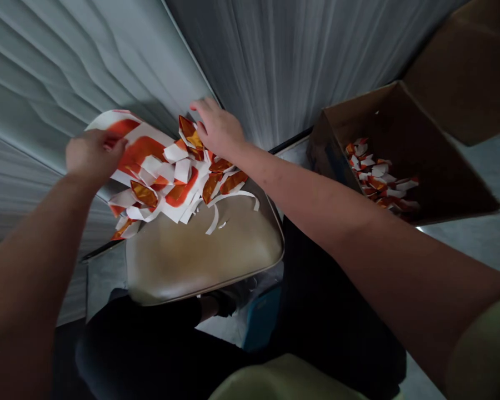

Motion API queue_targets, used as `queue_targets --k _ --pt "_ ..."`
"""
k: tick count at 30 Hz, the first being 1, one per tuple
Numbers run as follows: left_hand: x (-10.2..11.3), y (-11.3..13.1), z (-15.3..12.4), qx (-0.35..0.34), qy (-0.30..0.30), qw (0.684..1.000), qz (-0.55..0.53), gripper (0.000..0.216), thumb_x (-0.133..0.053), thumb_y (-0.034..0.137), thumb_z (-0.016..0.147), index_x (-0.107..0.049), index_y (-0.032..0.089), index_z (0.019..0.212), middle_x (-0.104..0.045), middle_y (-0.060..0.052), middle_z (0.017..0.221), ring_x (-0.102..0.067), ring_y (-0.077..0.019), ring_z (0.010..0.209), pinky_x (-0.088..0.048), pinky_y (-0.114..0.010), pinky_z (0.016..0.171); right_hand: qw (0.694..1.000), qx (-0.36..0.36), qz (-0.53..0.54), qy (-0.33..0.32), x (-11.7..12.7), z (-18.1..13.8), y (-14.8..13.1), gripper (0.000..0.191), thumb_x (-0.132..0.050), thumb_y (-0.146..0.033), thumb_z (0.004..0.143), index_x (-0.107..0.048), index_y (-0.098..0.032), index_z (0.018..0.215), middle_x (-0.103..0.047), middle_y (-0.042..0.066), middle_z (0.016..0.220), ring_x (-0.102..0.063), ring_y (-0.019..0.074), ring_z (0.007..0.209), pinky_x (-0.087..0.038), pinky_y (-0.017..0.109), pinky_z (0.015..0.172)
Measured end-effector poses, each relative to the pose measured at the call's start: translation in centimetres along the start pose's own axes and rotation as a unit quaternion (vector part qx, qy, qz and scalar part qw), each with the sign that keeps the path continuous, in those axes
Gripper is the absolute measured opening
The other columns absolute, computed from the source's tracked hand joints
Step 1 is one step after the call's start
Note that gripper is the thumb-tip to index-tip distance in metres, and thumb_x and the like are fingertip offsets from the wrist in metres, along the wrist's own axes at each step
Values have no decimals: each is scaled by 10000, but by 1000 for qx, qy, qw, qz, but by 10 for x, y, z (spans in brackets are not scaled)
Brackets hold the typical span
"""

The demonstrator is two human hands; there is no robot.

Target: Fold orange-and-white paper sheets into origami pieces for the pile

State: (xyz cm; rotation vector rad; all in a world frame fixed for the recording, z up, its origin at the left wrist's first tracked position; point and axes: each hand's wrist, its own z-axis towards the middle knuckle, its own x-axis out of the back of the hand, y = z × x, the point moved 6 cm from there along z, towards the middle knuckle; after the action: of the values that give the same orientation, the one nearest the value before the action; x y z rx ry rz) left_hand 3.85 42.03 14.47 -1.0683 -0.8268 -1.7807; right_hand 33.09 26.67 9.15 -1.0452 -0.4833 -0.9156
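A padded beige seat (183,261) is in front of me, its far half covered by white sheets (139,133) printed in orange-red. Several folded paper pieces (183,169), white, red and shiny orange, lie heaped on the sheets. My left hand (92,153) is at the left edge of the sheets with its fingers curled in; what they hold, if anything, is hidden. Over the far right side of the heap is my right hand (220,126), fingers apart, beside an upright shiny orange folded piece (189,136). Narrow white paper strips (237,194) lie on the seat.
An open cardboard box (437,166) stands at the right, with more folded pieces (379,175) inside. Pale ridged panels (87,61) and a grey striped panel (283,61) rise behind the seat. A blue object (263,319) is below it, between my legs.
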Motion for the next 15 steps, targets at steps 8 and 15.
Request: queue_targets --k 8,15 --pt "33 16 3 -3 8 999 47 397 -806 429 869 -750 86 1061 -686 3 854 -471 -148 821 -432 -451 1070 999 -12 -38 -19 1 -2 -3 315 -451 -233 1072 -437 -200 1385 -525 3 1434 -582 133 1154 -494 345 1039" --pt "75 47 2 -29 3 998 61 493 -748 466 918 -720 46 1175 -738 -42 1115 -525 -154 957 -392 -426 1118 998 -46 -38 -36 -2 4 -7 348 -427 -274 1090 -417 -184 1426 -527 21 1448 -571 113 1101 -480 354 1024"
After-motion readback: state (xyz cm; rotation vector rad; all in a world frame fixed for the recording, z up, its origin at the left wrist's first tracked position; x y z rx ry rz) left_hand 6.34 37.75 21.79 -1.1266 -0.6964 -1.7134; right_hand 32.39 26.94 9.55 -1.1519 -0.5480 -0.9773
